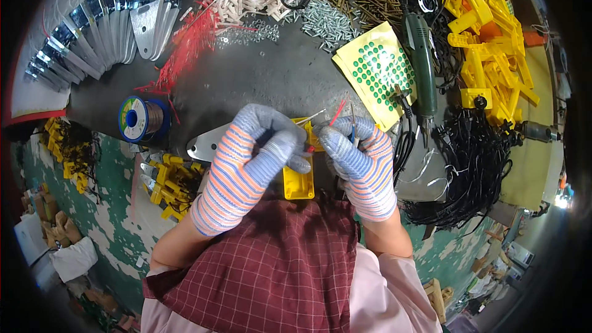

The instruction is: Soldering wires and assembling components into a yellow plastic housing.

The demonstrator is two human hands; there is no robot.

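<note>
Both my hands wear knit gloves with blue, orange and white stripes. They meet over a yellow plastic housing at the table's near edge, its lower end showing between them. My right hand is closed on thin wires; a red wire and a blue wire stick up from its fingers. My left hand is closed too, fingertips pinched beside the right ones. A pale wire end and a small red piece show there, but what the left fingers grip is hidden. A flat metal plate extends left from beneath my left hand.
Left of my hands stands a solder spool. Red wires, silver screws and a yellow sticker sheet lie beyond. On the right are a green electric screwdriver, black cables and yellow housings.
</note>
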